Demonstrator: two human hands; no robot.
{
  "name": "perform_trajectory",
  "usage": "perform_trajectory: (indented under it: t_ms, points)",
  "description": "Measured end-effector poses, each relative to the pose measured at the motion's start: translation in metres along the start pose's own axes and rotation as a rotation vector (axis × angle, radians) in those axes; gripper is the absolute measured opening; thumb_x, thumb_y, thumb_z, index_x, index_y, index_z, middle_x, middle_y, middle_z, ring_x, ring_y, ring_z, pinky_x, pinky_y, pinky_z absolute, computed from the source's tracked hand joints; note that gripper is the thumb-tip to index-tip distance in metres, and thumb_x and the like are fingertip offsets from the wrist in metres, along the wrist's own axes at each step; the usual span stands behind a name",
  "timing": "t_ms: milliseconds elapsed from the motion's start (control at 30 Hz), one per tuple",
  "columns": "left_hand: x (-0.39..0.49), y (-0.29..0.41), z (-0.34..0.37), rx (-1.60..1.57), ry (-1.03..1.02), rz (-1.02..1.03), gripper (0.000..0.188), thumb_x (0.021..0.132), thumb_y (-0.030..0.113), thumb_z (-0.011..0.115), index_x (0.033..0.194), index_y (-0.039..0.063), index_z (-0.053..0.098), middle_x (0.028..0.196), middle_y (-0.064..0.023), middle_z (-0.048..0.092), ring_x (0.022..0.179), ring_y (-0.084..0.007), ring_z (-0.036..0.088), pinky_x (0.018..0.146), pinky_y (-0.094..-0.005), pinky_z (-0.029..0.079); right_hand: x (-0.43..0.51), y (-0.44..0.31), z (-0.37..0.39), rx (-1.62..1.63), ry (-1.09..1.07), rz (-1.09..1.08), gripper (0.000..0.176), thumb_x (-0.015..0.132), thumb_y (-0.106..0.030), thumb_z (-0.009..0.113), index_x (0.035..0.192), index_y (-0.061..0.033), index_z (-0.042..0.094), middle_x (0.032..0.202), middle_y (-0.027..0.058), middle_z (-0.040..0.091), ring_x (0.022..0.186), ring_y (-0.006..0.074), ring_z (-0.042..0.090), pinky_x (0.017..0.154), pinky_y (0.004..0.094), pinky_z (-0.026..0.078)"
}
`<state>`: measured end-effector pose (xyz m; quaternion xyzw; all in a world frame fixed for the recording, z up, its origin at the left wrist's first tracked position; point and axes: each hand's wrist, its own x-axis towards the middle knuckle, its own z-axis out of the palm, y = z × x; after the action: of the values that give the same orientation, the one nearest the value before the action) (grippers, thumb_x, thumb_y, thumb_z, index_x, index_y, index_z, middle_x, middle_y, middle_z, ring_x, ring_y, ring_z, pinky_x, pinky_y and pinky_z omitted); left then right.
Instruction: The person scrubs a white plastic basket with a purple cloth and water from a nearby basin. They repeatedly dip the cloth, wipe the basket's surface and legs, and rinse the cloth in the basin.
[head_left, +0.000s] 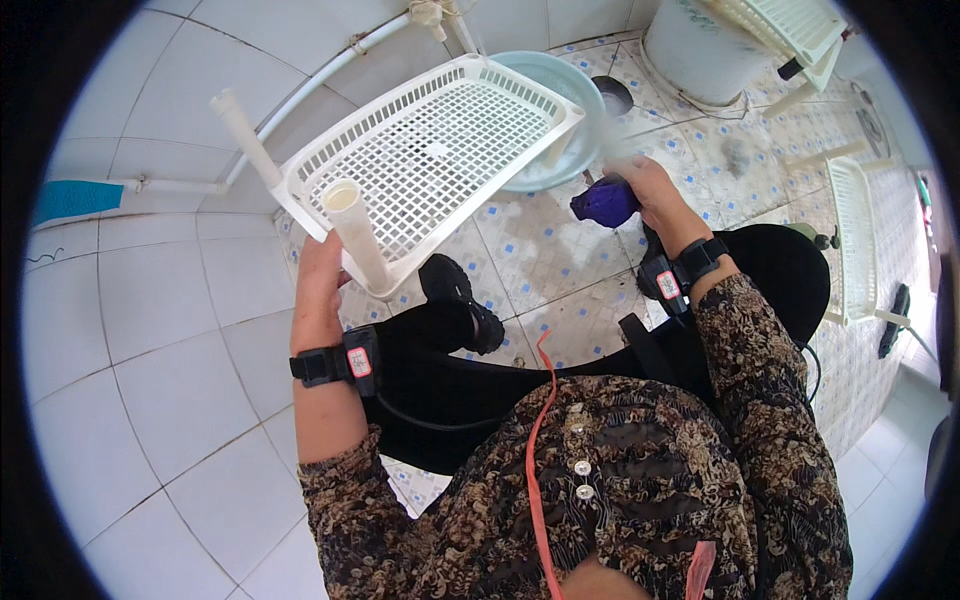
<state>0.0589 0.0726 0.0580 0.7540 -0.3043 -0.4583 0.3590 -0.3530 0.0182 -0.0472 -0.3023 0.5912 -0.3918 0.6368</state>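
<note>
My left hand grips the near left corner of a white plastic shelf-rack tier, which has a slatted rim and a grid floor. Tubular legs stand up from its corners at this end, and a small patch of white foam lies on the grid. The tier is held tilted, its far end over a light blue basin of cloudy water. In my right hand is a bunched purple cloth. A pale blur just above those fingers cannot be made out.
A white bucket with rack parts on top stands at the far right. Another pale rack tier is on the tiled floor to my right. A white pipe runs along the wall; a dark round object lies beside the basin.
</note>
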Motion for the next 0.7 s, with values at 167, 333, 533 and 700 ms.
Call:
perform_trajectory:
  t_ms: [167,333,533,700]
  points:
    - [-0.011,0.004,-0.014,-0.032,-0.015,0.002,0.034,0.081,0.022,0.064,0.107,0.002,0.057,0.09,-0.0077,0.062,0.076,-0.0166,0.063,0.06,-0.0271,0.052,0.007,0.003,0.001,-0.06,-0.054,0.021,0.026,0.079,-0.02,0.068,0.096,-0.0008,0.06,0.085,0.0053,0.063,0.073,0.0139,0.06,0.07,0.0266,0.047]
    - [-0.012,-0.005,-0.016,0.0,-0.025,0.068,0.036,0.081,0.018,0.06,0.113,0.002,0.054,0.093,-0.0081,0.061,0.078,-0.0157,0.062,0.057,-0.0263,0.05,0.008,0.005,0.004,-0.035,-0.012,-0.023,0.022,0.081,-0.023,0.07,0.086,-0.0036,0.061,0.078,0.0043,0.062,0.066,0.0132,0.058,0.062,0.0263,0.047]
    - [-0.003,-0.015,0.0,0.083,-0.09,0.175,0.047,0.083,0.009,0.057,0.128,0.001,0.045,0.109,-0.0087,0.06,0.085,-0.0171,0.061,0.069,-0.0288,0.051,0.003,0.0,0.007,-0.03,0.027,0.013,0.023,0.081,-0.024,0.071,0.083,-0.0038,0.061,0.074,0.0042,0.062,0.062,0.0133,0.058,0.058,0.0268,0.048]
    - [-0.004,-0.012,0.026,0.044,-0.156,0.312,0.044,0.084,0.011,0.053,0.125,-0.004,0.047,0.111,-0.0111,0.06,0.094,-0.0171,0.058,0.08,-0.0284,0.047,0.002,0.001,0.002,-0.009,0.036,0.016,0.024,0.081,-0.024,0.071,0.087,-0.0023,0.061,0.075,0.0045,0.062,0.062,0.0135,0.057,0.058,0.0278,0.047]
